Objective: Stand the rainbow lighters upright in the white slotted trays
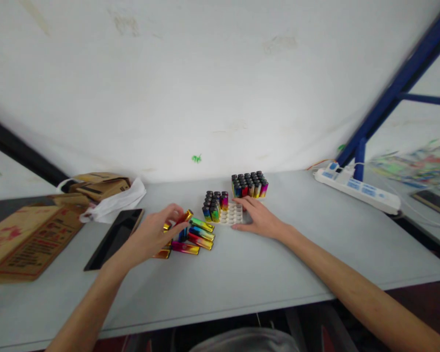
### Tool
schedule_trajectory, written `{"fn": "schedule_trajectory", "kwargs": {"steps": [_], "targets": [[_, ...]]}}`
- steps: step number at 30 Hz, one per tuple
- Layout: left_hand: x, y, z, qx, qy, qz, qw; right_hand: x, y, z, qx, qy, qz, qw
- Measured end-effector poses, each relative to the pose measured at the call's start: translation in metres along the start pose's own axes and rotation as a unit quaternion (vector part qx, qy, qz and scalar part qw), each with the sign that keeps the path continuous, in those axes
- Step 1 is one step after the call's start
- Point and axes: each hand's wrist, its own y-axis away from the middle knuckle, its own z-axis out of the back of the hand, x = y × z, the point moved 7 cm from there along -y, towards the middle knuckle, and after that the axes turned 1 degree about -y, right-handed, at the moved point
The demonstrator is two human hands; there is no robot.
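Left hand (156,232): fingers hold a shiny orange-gold cylinder (185,216), long axis toward two o'clock. White, round-holed tray (231,214) lies at three o'clock, beside the right hand (259,218), fingers wide.

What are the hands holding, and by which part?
The left hand seems to pinch an orange-gold lighter, gold end sticking out; the exact grip is hidden. The right hand rests, spread, at the white tray's right side.
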Motion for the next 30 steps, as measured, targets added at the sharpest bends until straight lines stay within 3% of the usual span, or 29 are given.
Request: {"fn": "schedule_trajectory", "kwargs": {"steps": [6, 11, 14, 21, 23, 26, 28, 30], "targets": [[-0.016, -0.025, 0.017, -0.114, 0.179, -0.013, 0.977, 0.002, -0.001, 0.001, 0.004, -0.002, -0.003, 1.0], [-0.023, -0.049, 0.011, -0.194, 0.406, -0.027, 0.893, 0.003, 0.0, 0.002, 0.006, 0.003, -0.005, 1.0], [-0.022, -0.057, -0.005, -0.185, 0.483, -0.01, 0.856, 0.003, 0.001, 0.002, 0.004, 0.006, -0.001, 1.0], [-0.019, -0.05, -0.029, -0.139, 0.53, -0.002, 0.836, 0.003, 0.001, 0.001, 0.009, 0.007, 0.01, 1.0], [-0.019, -0.049, -0.03, -0.121, 0.54, -0.01, 0.833, 0.002, 0.001, 0.001, 0.013, 0.007, 0.006, 1.0], [-0.014, -0.048, -0.022, -0.143, 0.559, -0.012, 0.817, 0.002, 0.001, 0.002, 0.019, 0.007, -0.001, 1.0], [-0.008, -0.047, -0.017, -0.161, 0.577, 0.008, 0.8, 0.003, 0.002, 0.002, 0.018, 0.007, 0.001, 1.0], [-0.002, -0.046, -0.018, -0.143, 0.593, 0.044, 0.791, 0.004, 0.002, 0.003, 0.015, 0.007, 0.004, 1.0]]}}
